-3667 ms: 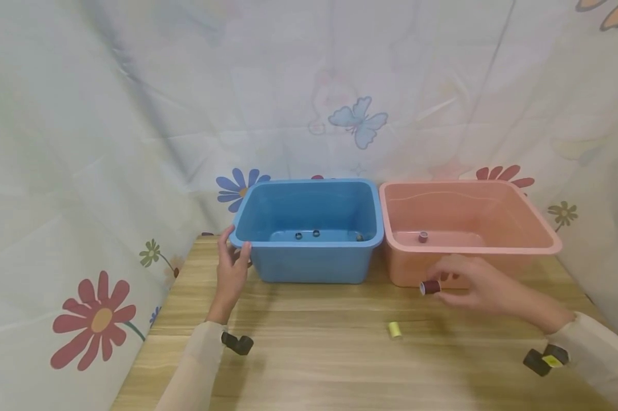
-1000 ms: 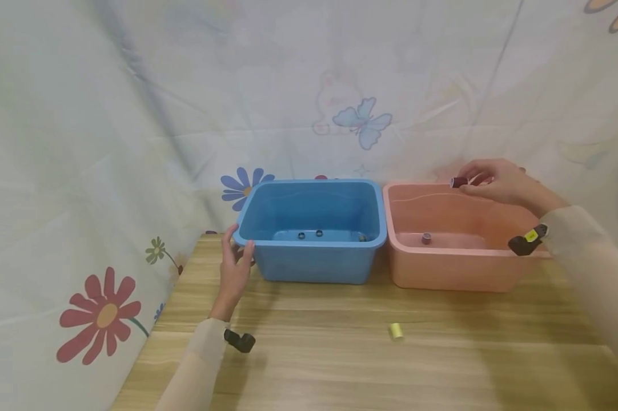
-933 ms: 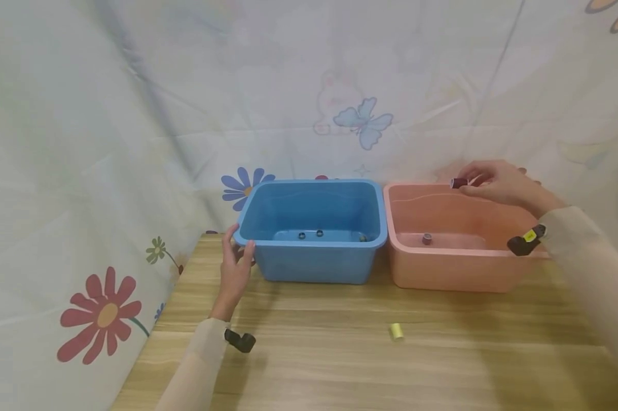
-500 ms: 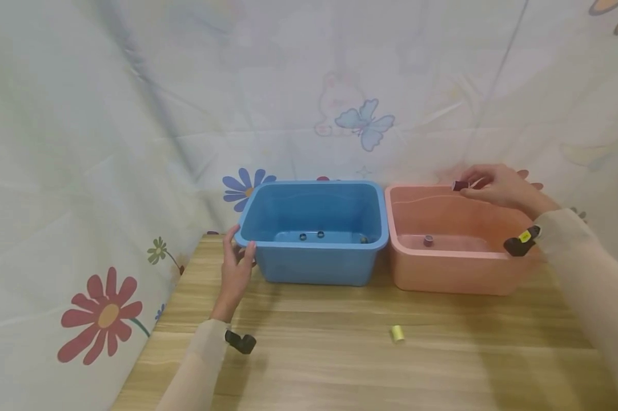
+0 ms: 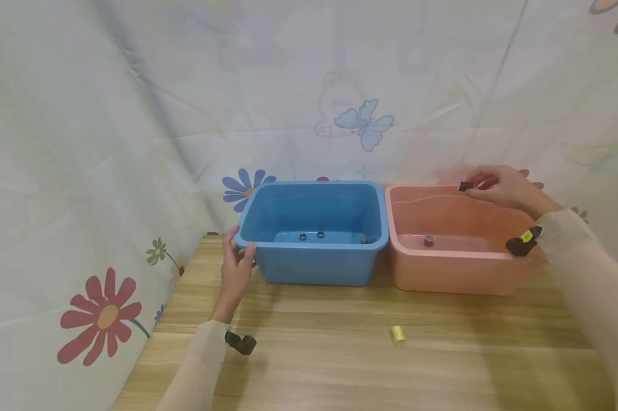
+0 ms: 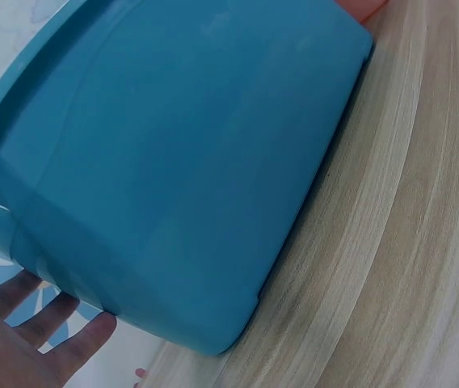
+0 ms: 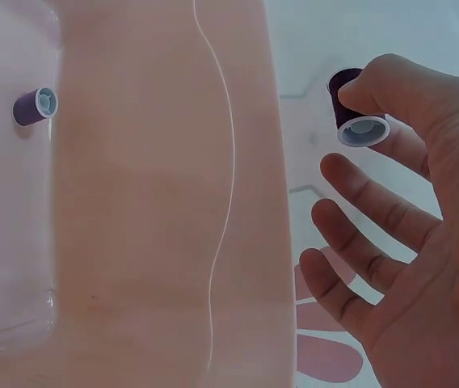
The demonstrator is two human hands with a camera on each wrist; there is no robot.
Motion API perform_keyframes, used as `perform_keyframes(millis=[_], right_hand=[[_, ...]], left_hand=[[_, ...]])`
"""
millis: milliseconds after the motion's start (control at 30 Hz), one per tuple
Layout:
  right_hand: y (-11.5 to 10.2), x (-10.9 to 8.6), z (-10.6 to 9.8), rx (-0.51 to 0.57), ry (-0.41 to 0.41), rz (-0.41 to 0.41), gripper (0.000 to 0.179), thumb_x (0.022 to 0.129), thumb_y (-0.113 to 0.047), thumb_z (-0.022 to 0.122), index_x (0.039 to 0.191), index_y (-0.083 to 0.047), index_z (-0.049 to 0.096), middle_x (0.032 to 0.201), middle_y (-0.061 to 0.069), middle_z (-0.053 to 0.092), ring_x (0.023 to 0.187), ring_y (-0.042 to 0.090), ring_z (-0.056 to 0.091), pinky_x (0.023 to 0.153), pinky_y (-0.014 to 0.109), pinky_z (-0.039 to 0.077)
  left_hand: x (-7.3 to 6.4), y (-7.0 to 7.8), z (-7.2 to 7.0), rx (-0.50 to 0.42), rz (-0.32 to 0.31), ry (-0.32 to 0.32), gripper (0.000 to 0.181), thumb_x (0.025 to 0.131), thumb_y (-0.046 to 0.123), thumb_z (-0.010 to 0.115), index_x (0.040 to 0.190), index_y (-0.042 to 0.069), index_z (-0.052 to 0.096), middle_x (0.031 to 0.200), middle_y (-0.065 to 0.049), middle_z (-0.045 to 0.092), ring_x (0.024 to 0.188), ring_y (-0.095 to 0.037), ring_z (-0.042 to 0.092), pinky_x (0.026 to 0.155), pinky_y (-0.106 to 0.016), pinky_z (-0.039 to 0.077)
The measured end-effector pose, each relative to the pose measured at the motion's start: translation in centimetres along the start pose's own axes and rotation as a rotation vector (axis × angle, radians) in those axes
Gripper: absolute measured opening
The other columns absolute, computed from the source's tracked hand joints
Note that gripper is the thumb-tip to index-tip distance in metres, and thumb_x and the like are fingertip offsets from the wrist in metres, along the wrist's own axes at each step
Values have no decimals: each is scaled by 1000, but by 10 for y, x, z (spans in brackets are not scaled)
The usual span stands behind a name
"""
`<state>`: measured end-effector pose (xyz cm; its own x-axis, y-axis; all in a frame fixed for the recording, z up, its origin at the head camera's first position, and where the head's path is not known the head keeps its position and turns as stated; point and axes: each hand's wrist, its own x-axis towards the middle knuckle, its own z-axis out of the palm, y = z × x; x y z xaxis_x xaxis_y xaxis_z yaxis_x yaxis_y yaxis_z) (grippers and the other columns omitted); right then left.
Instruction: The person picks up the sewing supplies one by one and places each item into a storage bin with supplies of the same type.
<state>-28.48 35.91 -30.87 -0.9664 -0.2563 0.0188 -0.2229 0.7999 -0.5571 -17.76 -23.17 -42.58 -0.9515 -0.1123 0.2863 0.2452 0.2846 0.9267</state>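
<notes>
In the head view my right hand (image 5: 509, 187) is raised over the far side of the pink tub (image 5: 453, 274), pinching a dark maroon thread spool (image 5: 465, 186). Thumb and index finger hold that spool in the right wrist view, while the other fingers are spread. Another purple-toned spool (image 7: 34, 107) lies on the pink tub's floor. My left hand (image 5: 235, 277) holds the near left corner of the blue tub (image 5: 316, 264), thumb and fingers around the corner under the rim. A yellow spool (image 5: 398, 334) is on the table in front of the tubs.
Several small dark round things, among them one ring-like piece (image 5: 321, 234), lie on the blue tub's floor. Both tubs stand side by side on the wooden table (image 5: 309, 354). A printed curtain (image 5: 288, 85) hangs close behind them.
My right hand has risen from in front of the pink tub to above its far rim, carrying the maroon spool. Lately it has shifted slightly right. The left hand keeps its place.
</notes>
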Motion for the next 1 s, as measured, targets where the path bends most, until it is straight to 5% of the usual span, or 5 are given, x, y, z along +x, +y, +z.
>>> perform_keyframes(millis=[133, 400, 567, 700, 1000], right_hand=[[5, 0, 0, 0, 9, 4, 51, 95, -46, 73, 127, -7, 62, 128, 26, 61, 120, 52, 55, 95, 86, 7], [11, -2, -1, -30, 8, 44, 69, 94, -54, 69, 145, -11, 51, 138, 29, 57, 123, 48, 54, 91, 70, 43], [10, -2, -1, -18, 14, 32, 70, 94, -52, 70, 147, -12, 49, 138, 31, 56, 124, 50, 52, 96, 83, 21], [10, -1, -1, -17, 25, 25, 65, 96, -46, 71, 146, -11, 50, 137, 32, 57, 124, 52, 52, 88, 90, 1], [5, 0, 1, -23, 14, 18, 67, 95, -47, 72, 147, -11, 49, 138, 33, 55, 124, 53, 51, 91, 91, -3]], left_hand=[[-2, 2, 1, -14, -1, -6, 64, 108, 33, 53, 160, 16, 20, 157, -28, 38, 132, -45, 53, 96, -67, 49], [-1, 2, 1, -18, -7, -1, 64, 108, 34, 53, 160, 17, 21, 157, -29, 39, 132, -46, 52, 97, -69, 48], [0, 1, 1, -3, -8, 0, 64, 108, 34, 53, 160, 17, 20, 156, -28, 40, 132, -45, 53, 96, -66, 50], [6, -15, 0, 2, -9, 7, 64, 108, 35, 52, 161, 20, 20, 156, -28, 40, 132, -44, 53, 96, -66, 50], [11, -39, 3, -1, 13, 41, 61, 106, 44, 54, 158, 37, 23, 156, -19, 44, 131, -40, 55, 95, -69, 48]])
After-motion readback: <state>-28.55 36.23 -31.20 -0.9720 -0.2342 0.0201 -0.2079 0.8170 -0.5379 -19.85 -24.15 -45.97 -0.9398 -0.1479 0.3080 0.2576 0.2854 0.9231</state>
